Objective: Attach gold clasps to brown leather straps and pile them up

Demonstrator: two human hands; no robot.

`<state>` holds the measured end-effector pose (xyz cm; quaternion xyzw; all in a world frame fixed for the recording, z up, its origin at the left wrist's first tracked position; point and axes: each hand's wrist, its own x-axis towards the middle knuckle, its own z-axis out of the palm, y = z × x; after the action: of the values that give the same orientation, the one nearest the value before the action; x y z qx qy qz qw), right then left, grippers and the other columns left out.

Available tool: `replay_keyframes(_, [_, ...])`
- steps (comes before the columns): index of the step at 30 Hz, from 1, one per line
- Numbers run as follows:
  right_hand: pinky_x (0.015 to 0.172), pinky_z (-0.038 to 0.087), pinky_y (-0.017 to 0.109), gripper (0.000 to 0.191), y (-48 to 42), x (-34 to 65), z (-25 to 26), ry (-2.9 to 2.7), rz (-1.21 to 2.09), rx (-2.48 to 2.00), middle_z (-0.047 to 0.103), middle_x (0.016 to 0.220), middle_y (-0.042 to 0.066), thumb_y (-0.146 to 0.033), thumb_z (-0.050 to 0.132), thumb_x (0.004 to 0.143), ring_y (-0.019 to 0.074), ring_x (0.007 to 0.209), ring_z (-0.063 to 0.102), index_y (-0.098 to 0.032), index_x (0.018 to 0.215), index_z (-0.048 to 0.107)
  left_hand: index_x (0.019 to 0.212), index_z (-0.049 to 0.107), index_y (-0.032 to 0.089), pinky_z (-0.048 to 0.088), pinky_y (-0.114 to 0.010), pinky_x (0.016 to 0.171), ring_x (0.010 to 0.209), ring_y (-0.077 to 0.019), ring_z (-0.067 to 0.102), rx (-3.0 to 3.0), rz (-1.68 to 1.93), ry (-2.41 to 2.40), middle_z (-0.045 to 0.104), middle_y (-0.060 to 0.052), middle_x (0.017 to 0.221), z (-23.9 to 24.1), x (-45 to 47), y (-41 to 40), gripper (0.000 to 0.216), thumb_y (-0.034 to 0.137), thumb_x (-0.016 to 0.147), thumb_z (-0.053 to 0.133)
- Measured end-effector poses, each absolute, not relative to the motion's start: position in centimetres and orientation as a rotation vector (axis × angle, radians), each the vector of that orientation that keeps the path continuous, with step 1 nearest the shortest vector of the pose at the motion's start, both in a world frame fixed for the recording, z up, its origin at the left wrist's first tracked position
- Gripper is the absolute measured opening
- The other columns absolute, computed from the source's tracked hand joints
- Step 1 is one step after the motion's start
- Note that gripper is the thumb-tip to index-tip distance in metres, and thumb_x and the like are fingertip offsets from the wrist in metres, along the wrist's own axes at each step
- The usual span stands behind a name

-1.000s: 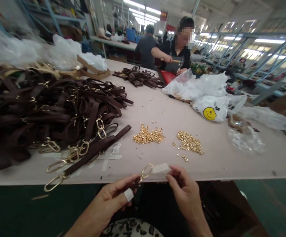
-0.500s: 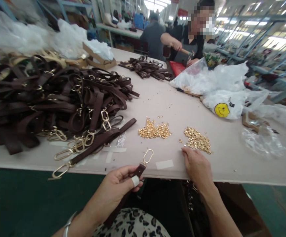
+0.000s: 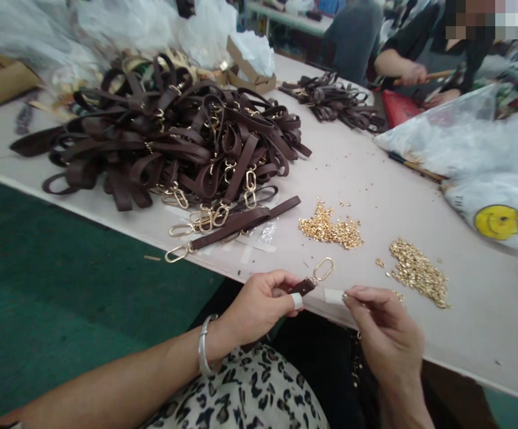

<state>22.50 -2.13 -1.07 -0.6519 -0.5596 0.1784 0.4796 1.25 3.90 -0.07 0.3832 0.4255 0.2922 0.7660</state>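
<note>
Beige tabletop (image 3: pixel 361 173) bears a heap of dark brown straps (image 3: pixel 174 143). By the front edge, the left hand (image 3: pixel 259 304) pinches with thumb and fingers; just beside it, the right hand (image 3: pixel 388 328) has thumb and forefinger closed together. Beyond lie gold pieces (image 3: pixel 420 271) in two piles. In the left pinch is a strap end (image 3: pixel 304 287), best held firm and flat, its gold ring (image 3: pixel 324 269) turned clear of the fingers. Smallest, the bright bit (image 3: pixel 345 296) in the right fingertips, too tiny to identify, wants a light, square grip.
</note>
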Motion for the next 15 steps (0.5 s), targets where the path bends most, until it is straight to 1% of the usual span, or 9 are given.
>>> replay_keyframes(3, [0.081, 0.055, 0.03, 0.014, -2.4, 18.3, -1.5, -1.399, 0.523, -1.367, 0.07, 0.094, 0.001, -0.014, 0.067, 0.087, 0.0164, 0.091, 0.067, -0.025, 0.095, 0.065, 0.094, 0.072, 0.013, 0.047, -0.023, 0.065, 0.065, -0.0093, 0.061, 0.869, 0.662, 0.917, 0.072, -0.002, 0.082, 0.2, 1.5, 3.7, 0.02, 0.019, 0.075, 0.073])
replay_keyframes(5, [0.081, 0.055, 0.03, 0.017, -2.2, 16.9, -1.7, -1.426, 0.527, -1.332, 0.07, 0.094, 0.001, -0.01, 0.065, 0.087, 0.0159, 0.092, 0.067, -0.025, 0.096, 0.064, 0.094, 0.073, 0.013, 0.047, -0.022, 0.065, 0.066, -0.0095, 0.061, 0.901, 0.675, 0.904, 0.072, -0.002, 0.082, 0.2, 1.5, 3.6, 0.019, 0.021, 0.077, 0.073])
replay_keyframes(10, [0.083, 0.053, 0.028, 0.018, -2.1, 16.6, -1.3, -1.533, 0.416, -1.41, 0.071, 0.093, -0.001, -0.008, 0.067, 0.086, 0.014, 0.088, 0.067, -0.025, 0.091, 0.065, 0.096, 0.074, 0.013, 0.047, -0.022, 0.066, 0.07, -0.0109, 0.062, 1.003, 0.708, 0.906, 0.073, -0.003, 0.085, -0.1, 1.1, 3.1, 0.017, 0.018, 0.08, 0.07])
replay_keyframes(15, [0.084, 0.054, 0.029, 0.019, -2.7, 16.3, -0.8, -1.563, 0.387, -1.396, 0.072, 0.091, -0.001, -0.006, 0.066, 0.085, 0.0147, 0.088, 0.068, -0.025, 0.089, 0.065, 0.097, 0.075, 0.016, 0.05, -0.025, 0.077, 0.085, -0.0158, 0.066, 1.327, 0.774, 0.969, 0.074, -0.004, 0.094, 0.3, 0.5, 2.7, 0.019, 0.011, 0.083, 0.063])
